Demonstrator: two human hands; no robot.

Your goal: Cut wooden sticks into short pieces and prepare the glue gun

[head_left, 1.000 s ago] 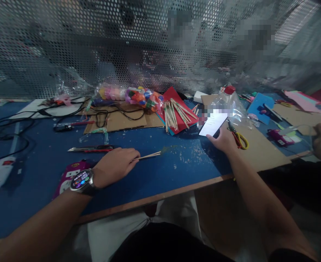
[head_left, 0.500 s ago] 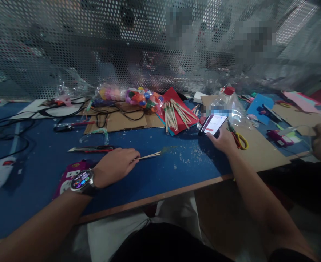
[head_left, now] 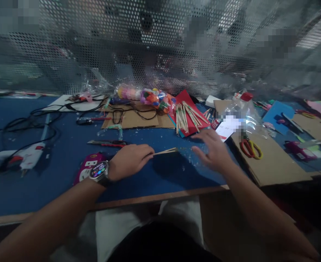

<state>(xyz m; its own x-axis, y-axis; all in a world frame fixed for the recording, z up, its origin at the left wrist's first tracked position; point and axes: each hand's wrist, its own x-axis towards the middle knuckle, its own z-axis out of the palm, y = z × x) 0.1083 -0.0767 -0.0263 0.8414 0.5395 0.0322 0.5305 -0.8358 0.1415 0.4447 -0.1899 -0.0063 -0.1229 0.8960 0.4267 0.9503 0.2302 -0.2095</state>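
My left hand [head_left: 131, 160], with a smartwatch [head_left: 99, 170] on its wrist, is closed around one end of a pair of pale wooden chopsticks [head_left: 164, 151]. Their free ends point right, low over the blue table. My right hand [head_left: 211, 151] has its fingers spread and nothing in it. Just beyond it a lit phone [head_left: 228, 128] leans by a clear plastic bottle [head_left: 246, 109]. Several sticks in printed wrappers [head_left: 187, 117] lie on red paper [head_left: 183, 97] ahead of the hands. A utility knife [head_left: 108, 143] rests behind my left hand.
A white glue gun [head_left: 32, 156] with black cables lies left. Beside my left wrist is a purple power strip [head_left: 91, 163]. Bagged coloured balls [head_left: 152, 98] and cardboard [head_left: 138, 119] are at the back, before a perforated screen. Scissors [head_left: 250, 149] lie on cardboard at right.
My right hand has let go of the phone and drawn back left, its fingers opening. The phone now stays by the bottle. My left hand still holds the chopsticks; the view has shifted left.
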